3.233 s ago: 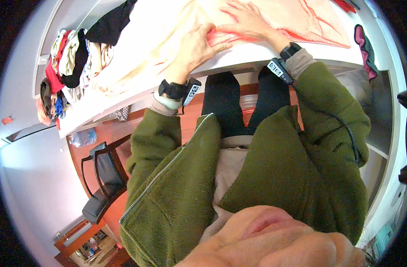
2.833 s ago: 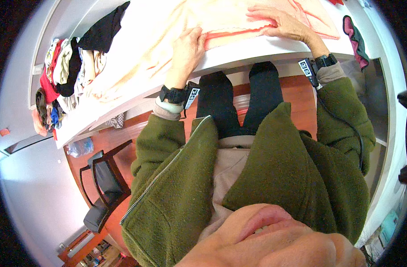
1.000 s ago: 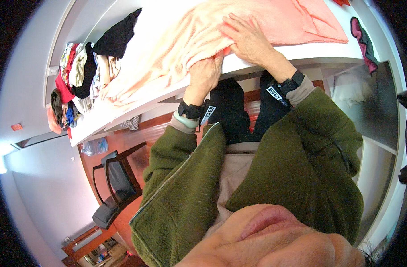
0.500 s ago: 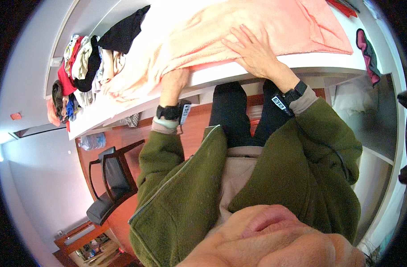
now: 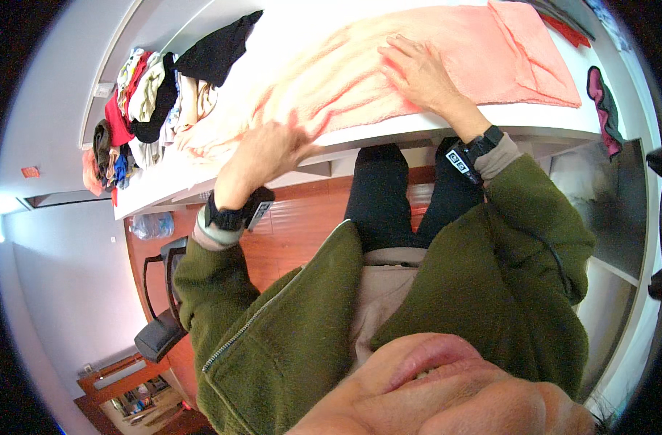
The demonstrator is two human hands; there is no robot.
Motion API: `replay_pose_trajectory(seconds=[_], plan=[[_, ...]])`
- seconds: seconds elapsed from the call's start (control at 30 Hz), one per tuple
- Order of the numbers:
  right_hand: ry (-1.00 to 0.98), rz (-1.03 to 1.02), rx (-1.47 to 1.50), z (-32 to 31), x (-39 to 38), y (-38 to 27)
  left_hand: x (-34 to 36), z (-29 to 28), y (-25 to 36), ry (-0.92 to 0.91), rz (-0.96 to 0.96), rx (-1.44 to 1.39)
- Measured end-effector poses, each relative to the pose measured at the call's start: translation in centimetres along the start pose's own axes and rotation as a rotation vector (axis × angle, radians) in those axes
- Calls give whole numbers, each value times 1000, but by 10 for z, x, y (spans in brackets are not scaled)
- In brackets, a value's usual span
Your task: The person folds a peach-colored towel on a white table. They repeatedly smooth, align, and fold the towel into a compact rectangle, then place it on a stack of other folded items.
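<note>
A: Hands first — where are they?

B: Right hand [image 5: 418, 72] lies flat on the peach garment [image 5: 389, 80], fingers spread apart, palm down, pressing the cloth. Left hand [image 5: 265, 152] is at the near edge of the white table [image 5: 534, 119], over the left part of the same garment; fingers look loosely apart, a bit blurred, so whether it grips the cloth I cannot tell.

A: Garment position?

B: Spread out across the table, running from the clothes pile [image 5: 139, 109] on the left to the right side, where a folded-over corner sits at the far right. Near edge of it reaches the table's edge.

A: Other stuff?

B: Black garment [image 5: 218, 51] at the far left, just beside the pile. Pink-and-dark item [image 5: 605, 109] on the right, apart from the peach one. Black watch-like bands on both wrists, green fleece sleeves. Black chair [image 5: 160, 319] on the wooden floor [image 5: 302, 232], left, below the table.
</note>
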State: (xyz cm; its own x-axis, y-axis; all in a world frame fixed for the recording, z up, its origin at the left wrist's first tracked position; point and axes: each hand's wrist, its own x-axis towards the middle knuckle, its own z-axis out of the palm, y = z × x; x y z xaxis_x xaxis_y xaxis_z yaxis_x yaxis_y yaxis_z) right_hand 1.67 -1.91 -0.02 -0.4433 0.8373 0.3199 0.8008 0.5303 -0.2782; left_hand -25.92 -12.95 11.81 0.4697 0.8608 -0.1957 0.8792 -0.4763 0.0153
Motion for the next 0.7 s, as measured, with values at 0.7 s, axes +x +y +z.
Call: replay_pose_trajectory(seconds=[0.7], plan=[[104,25,-227,20,-11,-18,238,50,-83,467,-267,74]])
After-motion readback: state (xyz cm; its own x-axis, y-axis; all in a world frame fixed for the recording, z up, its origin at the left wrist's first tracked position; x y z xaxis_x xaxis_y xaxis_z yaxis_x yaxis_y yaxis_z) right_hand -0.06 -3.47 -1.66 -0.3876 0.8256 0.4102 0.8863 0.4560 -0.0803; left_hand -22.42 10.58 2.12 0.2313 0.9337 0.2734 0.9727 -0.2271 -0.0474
